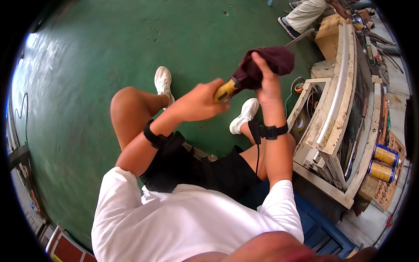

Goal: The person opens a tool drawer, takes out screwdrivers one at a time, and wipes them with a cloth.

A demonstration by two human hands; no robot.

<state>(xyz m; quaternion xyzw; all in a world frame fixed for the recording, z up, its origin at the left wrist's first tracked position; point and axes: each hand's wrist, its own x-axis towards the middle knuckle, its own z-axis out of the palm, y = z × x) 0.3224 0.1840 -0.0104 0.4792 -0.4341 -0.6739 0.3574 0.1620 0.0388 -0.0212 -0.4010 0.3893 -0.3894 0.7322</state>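
My left hand is closed around the yellow-and-black handle of a tool. A dark maroon cloth covers the rest of the tool, so its kind does not show. My right hand grips the cloth from the right side, with the thumb laid across it. Both hands are held up in front of my knees, over the green floor. Just past the cloth a thin metal rod shows; whether it belongs to the tool I cannot tell.
A worn wooden cabinet stands close on my right, with tape rolls inside. Blue-and-yellow cans lie beyond it. A cardboard box and another person's leg are at the upper right. Beside me is a blue plastic seat.
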